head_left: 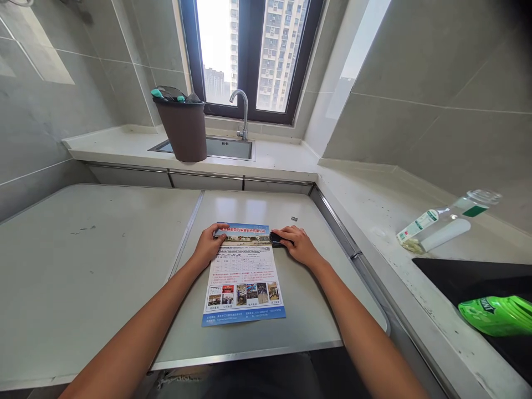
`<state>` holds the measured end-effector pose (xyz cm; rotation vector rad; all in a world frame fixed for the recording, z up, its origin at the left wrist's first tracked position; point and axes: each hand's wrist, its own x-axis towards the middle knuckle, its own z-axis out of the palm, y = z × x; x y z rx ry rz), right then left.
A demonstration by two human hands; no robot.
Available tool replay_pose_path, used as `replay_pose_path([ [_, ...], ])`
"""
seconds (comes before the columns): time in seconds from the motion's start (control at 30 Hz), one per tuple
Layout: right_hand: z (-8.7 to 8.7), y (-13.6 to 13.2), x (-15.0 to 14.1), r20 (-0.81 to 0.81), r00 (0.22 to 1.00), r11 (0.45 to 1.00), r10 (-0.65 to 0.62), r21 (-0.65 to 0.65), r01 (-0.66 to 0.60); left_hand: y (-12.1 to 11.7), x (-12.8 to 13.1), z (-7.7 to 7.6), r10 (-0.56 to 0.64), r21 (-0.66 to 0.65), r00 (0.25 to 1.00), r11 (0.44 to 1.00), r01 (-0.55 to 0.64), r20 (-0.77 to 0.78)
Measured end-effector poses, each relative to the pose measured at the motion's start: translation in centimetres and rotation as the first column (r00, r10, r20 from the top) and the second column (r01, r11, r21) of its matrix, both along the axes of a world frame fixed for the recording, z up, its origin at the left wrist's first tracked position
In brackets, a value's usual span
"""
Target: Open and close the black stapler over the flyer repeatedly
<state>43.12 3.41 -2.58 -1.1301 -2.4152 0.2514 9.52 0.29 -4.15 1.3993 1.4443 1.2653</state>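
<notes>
A printed flyer [245, 271] with a blue bottom band and small photos lies on the grey-white table. My left hand [208, 243] grips its upper left corner, fingers bent over the edge. At the upper right edge, my right hand [300, 244] is closed around a small black stapler [276, 239]. The stapler's front end meets the paper's edge; whether its jaws are pressed together I cannot tell. A short strip of staples [294, 218] lies on the table just beyond my right hand.
A brown bin [183, 130] with a dark liner stands by the sink [230, 147] and faucet [245, 113]. On the right counter [357, 194] are a clear bottle [446, 221] lying down and a green packet [496, 315] on a black surface. The table's metal front edge [249, 356] is near me.
</notes>
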Motion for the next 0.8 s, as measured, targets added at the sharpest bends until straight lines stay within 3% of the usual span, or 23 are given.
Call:
replay_pose_path([
  [0.43,0.2,-0.3,-0.4,0.087,0.995,0.999,-0.05,0.02,0.048,-0.2,0.1,0.0,0.009,0.006,1.0,1.0,-0.009,0.025],
  [0.8,-0.1,-1.7,-2.7,0.253,0.945,0.973,-0.207,0.156,0.172,0.0,0.2,0.0,0.026,0.027,0.999,0.999,-0.026,-0.019],
])
